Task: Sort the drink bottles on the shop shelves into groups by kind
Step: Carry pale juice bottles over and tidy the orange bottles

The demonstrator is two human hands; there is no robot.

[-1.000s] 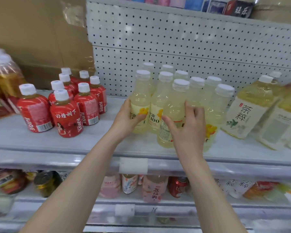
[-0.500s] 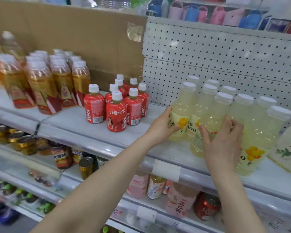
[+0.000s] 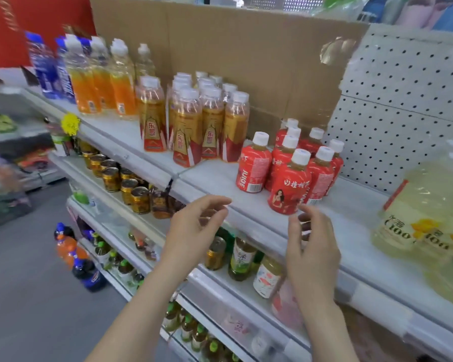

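Observation:
Both hands hover in front of the shelf's front edge (image 3: 246,212), holding nothing. My left hand (image 3: 194,228) has loosely curled fingers, below and left of the red juice bottles (image 3: 289,176). My right hand (image 3: 311,246) is just below the nearest red bottle, fingers relaxed. The pale yellow bottles (image 3: 429,218) stand at the far right, apart from both hands. Left of the red group stand amber bottles with gold and red labels (image 3: 194,124), then orange drink bottles (image 3: 100,82) and blue bottles (image 3: 46,66).
A cardboard sheet (image 3: 246,48) and white pegboard (image 3: 408,100) back the shelf. Lower shelves hold gold-lidded jars (image 3: 126,184), green tea bottles (image 3: 241,259) and pink bottles. Soda bottles (image 3: 73,254) stand by the grey floor at left.
Both hands have let go of the pale yellow bottles and moved left, in front of the red bottles. The view has swung left, showing more of the shelf.

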